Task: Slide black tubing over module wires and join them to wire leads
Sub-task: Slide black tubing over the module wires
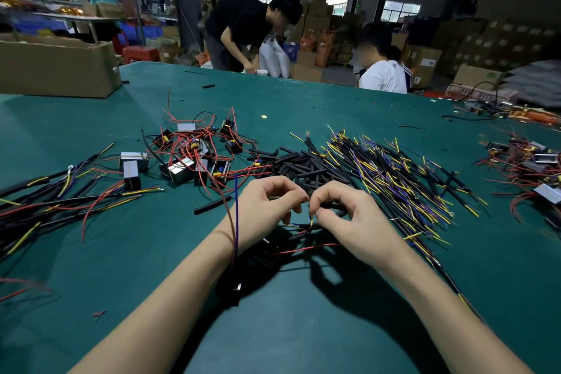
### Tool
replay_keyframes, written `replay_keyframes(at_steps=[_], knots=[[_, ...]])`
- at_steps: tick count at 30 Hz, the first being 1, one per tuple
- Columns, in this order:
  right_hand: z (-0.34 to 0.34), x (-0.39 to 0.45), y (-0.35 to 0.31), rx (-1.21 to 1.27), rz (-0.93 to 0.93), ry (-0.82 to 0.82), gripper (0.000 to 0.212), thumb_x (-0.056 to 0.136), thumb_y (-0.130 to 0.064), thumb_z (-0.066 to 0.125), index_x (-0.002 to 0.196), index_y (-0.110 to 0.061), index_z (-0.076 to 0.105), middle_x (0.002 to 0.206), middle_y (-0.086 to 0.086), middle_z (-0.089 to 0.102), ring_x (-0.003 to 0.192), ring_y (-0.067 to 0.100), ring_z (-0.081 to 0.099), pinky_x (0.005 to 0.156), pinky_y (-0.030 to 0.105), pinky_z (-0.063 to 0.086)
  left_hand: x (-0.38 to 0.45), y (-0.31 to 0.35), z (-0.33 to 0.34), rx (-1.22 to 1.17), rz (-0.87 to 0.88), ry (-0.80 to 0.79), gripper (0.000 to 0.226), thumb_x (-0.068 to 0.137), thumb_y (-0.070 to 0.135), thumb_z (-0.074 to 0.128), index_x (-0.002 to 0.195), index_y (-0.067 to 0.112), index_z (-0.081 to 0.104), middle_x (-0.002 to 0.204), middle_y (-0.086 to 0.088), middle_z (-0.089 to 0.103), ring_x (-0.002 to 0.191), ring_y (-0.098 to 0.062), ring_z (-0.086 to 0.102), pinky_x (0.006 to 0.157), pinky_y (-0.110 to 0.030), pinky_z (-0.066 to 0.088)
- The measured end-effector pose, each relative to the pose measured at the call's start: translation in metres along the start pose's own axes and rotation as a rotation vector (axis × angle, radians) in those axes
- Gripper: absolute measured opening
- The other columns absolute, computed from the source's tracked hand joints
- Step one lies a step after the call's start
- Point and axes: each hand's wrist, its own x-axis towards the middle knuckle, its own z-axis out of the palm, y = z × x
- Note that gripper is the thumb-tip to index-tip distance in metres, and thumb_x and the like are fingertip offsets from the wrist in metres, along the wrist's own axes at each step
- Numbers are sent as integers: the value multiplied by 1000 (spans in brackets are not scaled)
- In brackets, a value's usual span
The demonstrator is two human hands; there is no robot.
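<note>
Green worktop [303,328]. Two hands meet at its centre: left hand [267,209] and right hand [349,215] each pinch thin wires [311,219] between curled fingertips. One heap of black tubing [303,164] lies just beyond; modules [182,170] left, too tangled to count.

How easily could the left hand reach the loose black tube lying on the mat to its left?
Probably yes, but not at once. The tube lies uncovered beside the left hand with bare mat between them, yet that hand now pinches wire ends together with the right hand.
</note>
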Motion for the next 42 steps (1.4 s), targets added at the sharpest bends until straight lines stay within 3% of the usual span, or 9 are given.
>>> replay_keyframes(at_steps=[3, 6, 8, 11, 16, 22, 30, 38, 42], knots=[[3, 1, 1, 82, 80, 102, 25, 84, -28, 64, 63, -14, 61, 59, -12, 56, 60, 1, 49, 64, 16, 37, -1, 1, 0, 38, 68, -12, 15, 90, 12, 61, 75, 13, 65, 62, 3, 59, 52, -11, 46, 50, -15, 37], [7, 2, 2, 26, 91, 180, 29, 85, -27, 70, 61, -19, 55, 52, -15, 52, 52, -1, 44, 55, 12, 33, -2, 0, 1, 96, 115, -24, 15, 91, 11, 61, 77, 12, 65, 62, 3, 59, 54, -12, 47, 53, -19, 40], [7, 2, 3, 19, 101, 181, 21, 81, -27, 72, 75, -22, 53, 62, -10, 59, 59, 2, 50, 59, 12, 38, -1, 0, 0, 115, 122, -17, 17, 91, 10, 61, 75, 16, 65, 62, 3, 59, 53, -10, 47, 54, -19, 40], [5, 2, 6, 55, 147, 122, 28, 80, -24, 74, 95, -24, 50, 72, 0, 65, 67, 9, 58, 64, 15, 43, -1, -1, -1, 137, 123, -20, 19, 90, 11, 62, 73, 19, 65, 62, 4, 60, 52, -9, 48, 54, -20, 40], [2, 4, 6, -48, 130, 102, 8, 81, -17, 73, 81, -22, 68, 75, -5, 69, 77, 14, 64, 77, 33, 51, -1, -4, -1, 158, 131, 14, 17, 89, 14, 64, 73, 18, 67, 60, 7, 59, 53, -9, 47, 54, -23, 39], [3, 3, 7, 117, 128, 103, 14, 84, -5, 68, 85, -16, 59, 80, -4, 62, 79, 19, 57, 78, 31, 46, -1, -5, 0, 115, 73, -4, 17, 89, 15, 64, 73, 17, 67, 58, 8, 59, 49, -5, 45, 51, -15, 37], [5, 3, 11, 116, 207, 143, 6, 78, -15, 76, 76, -18, 71, 80, -1, 71, 79, 9, 61, 83, 29, 46, -1, -4, -1, 126, 38, -11, 19, 89, 17, 63, 72, 19, 68, 59, 8, 60, 49, -3, 47, 50, -12, 37], [6, 2, 9, 108, 174, 217, 7, 77, -14, 77, 74, -19, 73, 76, -5, 73, 76, 9, 65, 83, 29, 49, 0, 5, -18, 72, -126, -189, 12, 90, 11, 61, 103, 12, 61, 72, 1, 69, 58, -6, 58, 56, -14, 43], [5, 2, 8, 165, 122, 160, 13, 80, -6, 74, 82, -19, 70, 80, -7, 72, 78, 6, 63, 78, 19, 46, 0, 5, -24, 89, -215, -213, 11, 91, 6, 59, 101, 11, 57, 72, 0, 69, 61, -8, 59, 57, -18, 43]])
